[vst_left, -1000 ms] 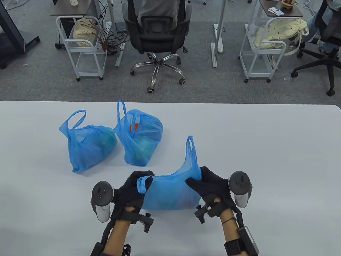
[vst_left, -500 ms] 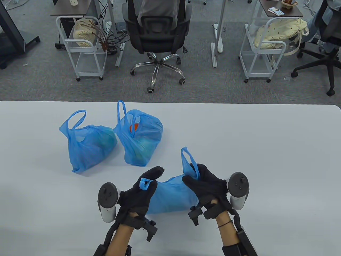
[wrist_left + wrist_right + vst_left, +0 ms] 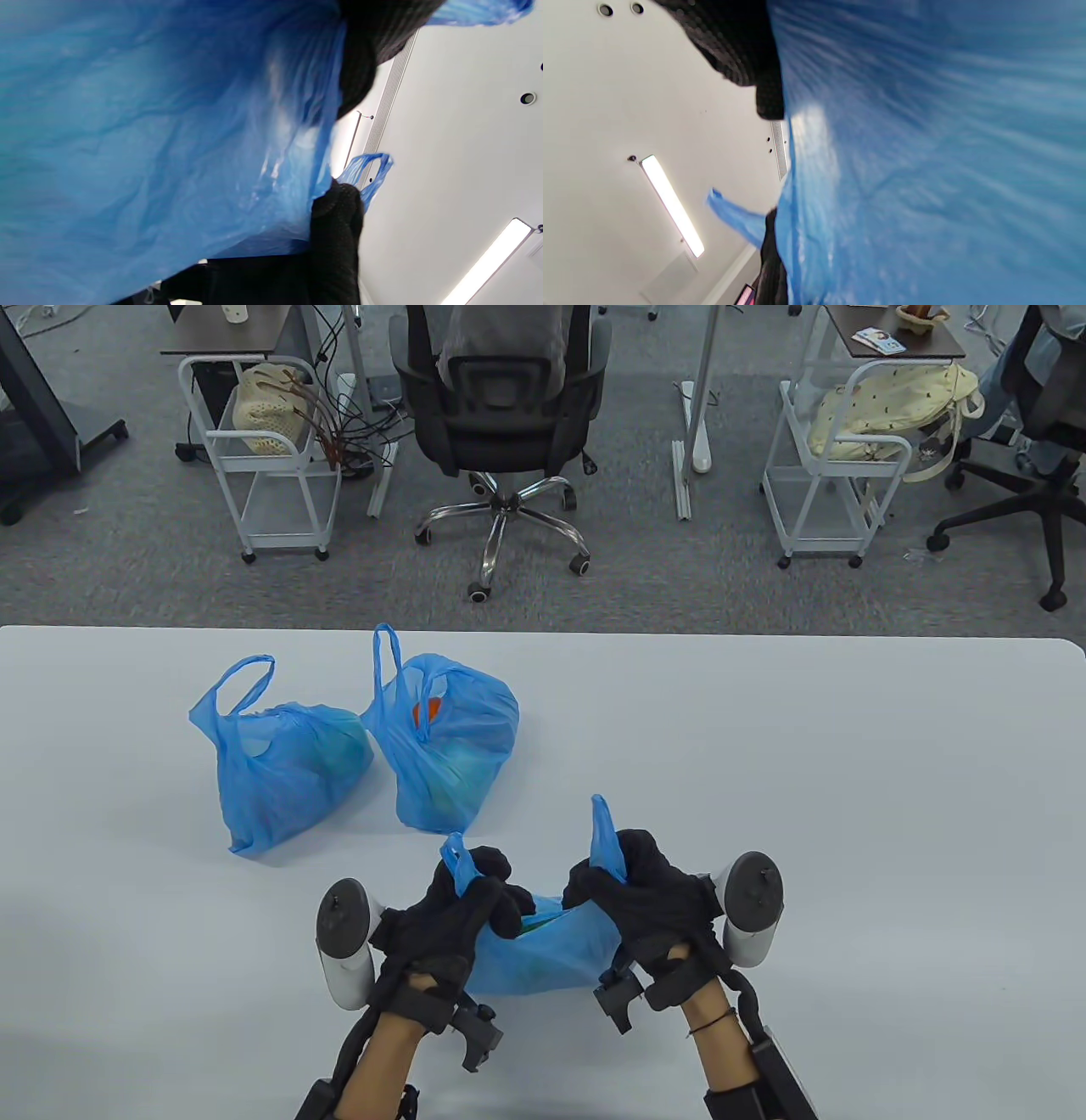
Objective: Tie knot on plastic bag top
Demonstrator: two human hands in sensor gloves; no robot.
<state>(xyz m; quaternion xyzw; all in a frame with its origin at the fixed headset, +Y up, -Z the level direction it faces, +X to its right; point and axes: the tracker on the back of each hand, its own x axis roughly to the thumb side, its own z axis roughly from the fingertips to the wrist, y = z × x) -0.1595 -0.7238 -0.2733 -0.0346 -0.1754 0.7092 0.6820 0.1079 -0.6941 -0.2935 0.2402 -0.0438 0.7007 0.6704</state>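
A blue plastic bag point(image 3: 543, 954) with contents lies at the table's near edge between my hands. My left hand point(image 3: 462, 899) grips the bag's left handle point(image 3: 454, 861), whose loop sticks up above the fingers. My right hand point(image 3: 628, 882) grips the right handle point(image 3: 601, 827), which also stands up. The two hands sit close together over the bag's top. In the left wrist view the bag point(image 3: 161, 140) fills the frame, with the other hand's handle point(image 3: 369, 171) beyond. In the right wrist view the bag point(image 3: 925, 169) fills the right side.
Two more blue filled bags stand further back on the white table point(image 3: 848, 780): one at the left point(image 3: 280, 763), one beside it point(image 3: 445, 746), both with handles up. Office chairs and carts stand on the floor beyond the table's far edge.
Both hands have closed on the handles and moved toward each other, bunching the bag's top. The bag looks shorter and more gathered than a second ago.
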